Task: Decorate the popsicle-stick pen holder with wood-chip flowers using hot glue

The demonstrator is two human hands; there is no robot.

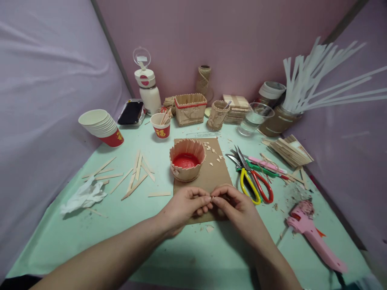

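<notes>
My left hand [190,204] and my right hand [231,203] meet fingertip to fingertip above a brown cardboard sheet [211,179]. Both are closed in a pinch on a tiny pale wood chip [212,198], mostly covered by the fingers. Just beyond them stands a round basket [187,173] of upright wooden slats with a jagged rim and a red bottom inside. Small wood chips [208,148] lie scattered on the cardboard to the basket's right. One flat wooden stick [159,194] rests left of my left hand.
Scissors [250,177] with yellow and red handles lie at right, beyond a pink glue gun [314,237]. Loose wooden sticks [137,169] and a crumpled tissue [84,197] are at left. Paper cups [101,127], a white bottle [149,94] and a water cup [252,121] stand farther back.
</notes>
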